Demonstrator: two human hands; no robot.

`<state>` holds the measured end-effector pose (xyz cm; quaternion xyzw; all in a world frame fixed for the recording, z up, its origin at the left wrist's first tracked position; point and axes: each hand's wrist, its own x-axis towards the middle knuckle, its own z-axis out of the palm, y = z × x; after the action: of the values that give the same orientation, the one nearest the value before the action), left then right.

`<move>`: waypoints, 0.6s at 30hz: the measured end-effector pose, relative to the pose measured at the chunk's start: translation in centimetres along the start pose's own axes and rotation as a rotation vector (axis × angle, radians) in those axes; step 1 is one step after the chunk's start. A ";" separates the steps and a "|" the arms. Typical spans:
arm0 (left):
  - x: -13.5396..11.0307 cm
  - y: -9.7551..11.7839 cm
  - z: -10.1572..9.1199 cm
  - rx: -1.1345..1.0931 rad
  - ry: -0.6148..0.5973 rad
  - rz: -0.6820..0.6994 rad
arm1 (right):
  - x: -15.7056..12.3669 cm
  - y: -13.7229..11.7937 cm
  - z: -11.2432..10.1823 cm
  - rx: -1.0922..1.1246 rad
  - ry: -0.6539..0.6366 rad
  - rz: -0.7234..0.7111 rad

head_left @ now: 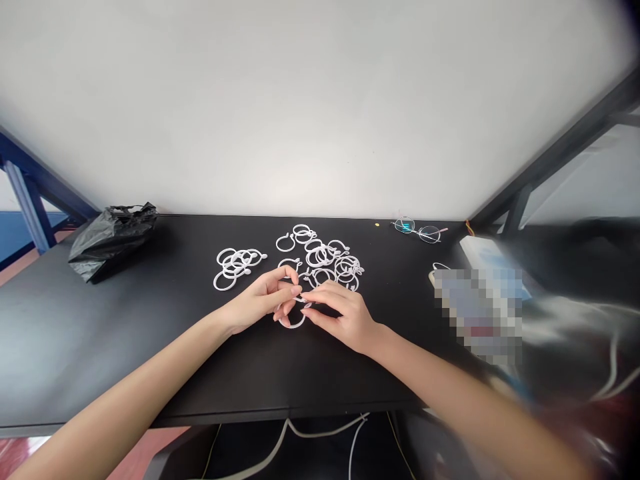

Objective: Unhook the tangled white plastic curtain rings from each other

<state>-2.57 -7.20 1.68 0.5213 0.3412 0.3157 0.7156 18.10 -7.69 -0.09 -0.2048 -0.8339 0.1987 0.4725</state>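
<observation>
Fingertips of both my hands meet on one white plastic ring (294, 323) near the middle of the black tabletop (150, 347). My left hand (260, 301) comes in from the left with its fingers curled, thumb and forefinger pinched closed on the ring's upper left edge. My right hand (345, 315) comes in from the right, palm down and fingers bent, its tips closed on the same ring from the other side. The ring's lower arc shows below my fingers. I cannot tell whether it rests on the table or is lifted just clear of it.

Just behind my hands lies a loose heap of white plastic rings (327, 259), many of them overlapping. A smaller cluster of white rings (235, 263) sits to its left, apart from the heap and just beyond my left hand. Far to the left, near the back edge, is a crumpled black plastic bag (113, 239). At the back right, close to the pale wall (320, 100), lies a pair of thin wire-framed glasses (418, 231), well apart from the rings. White cables (300, 433) hang below the near edge of the table.
</observation>
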 end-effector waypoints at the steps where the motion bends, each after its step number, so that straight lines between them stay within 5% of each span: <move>1: 0.0 0.0 -0.1 -0.025 0.003 -0.014 | 0.0 0.0 -0.1 0.013 -0.008 0.000; 8: 0.1 -0.1 0.0 -0.011 0.003 -0.061 | 0.3 -0.3 -0.3 0.075 -0.020 0.005; 14: -0.2 -0.6 0.5 0.577 0.113 0.353 | 0.1 -0.4 0.0 0.029 0.141 0.104; 18: -0.5 -1.0 0.5 0.894 0.139 0.438 | 0.2 -0.6 0.0 0.060 0.171 0.155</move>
<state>-2.34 -8.17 0.89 0.8141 0.3725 0.3154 0.3148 17.88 -8.09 0.39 -0.2703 -0.7660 0.2413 0.5309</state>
